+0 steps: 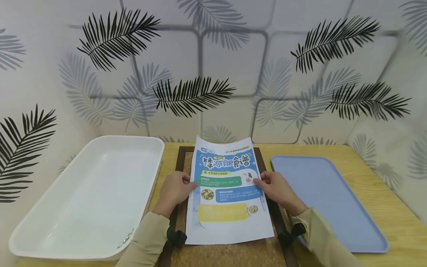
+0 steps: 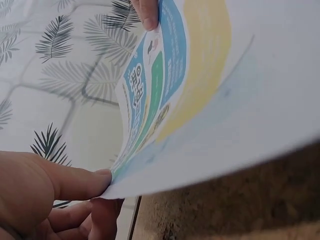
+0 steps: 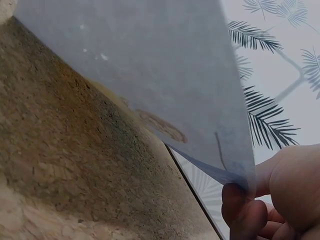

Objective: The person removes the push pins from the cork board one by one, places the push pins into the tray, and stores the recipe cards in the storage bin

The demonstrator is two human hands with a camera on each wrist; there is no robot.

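Note:
A printed paper sheet (image 1: 227, 231) with blue, green and yellow blocks and Chinese lettering is held over a dark-framed cork board (image 1: 230, 256). My left hand (image 1: 176, 191) pinches its left edge, thumb on the printed face and fingers behind, as the left wrist view shows. On the opposite edge, my right hand (image 1: 278, 189) pinches the paper between thumb and curled fingers (image 3: 245, 215). The sheet bows between the hands, and in the right wrist view its underside stands away from the cork. The paper covers most of the board's middle.
Left of the board stands a deep white tray (image 1: 100, 196) with a small printed mark near its front corner. A shallow blue tray (image 1: 330, 200) lies to the right. All rest on a wooden table (image 1: 373, 193) against a leaf-patterned wall (image 1: 230, 122).

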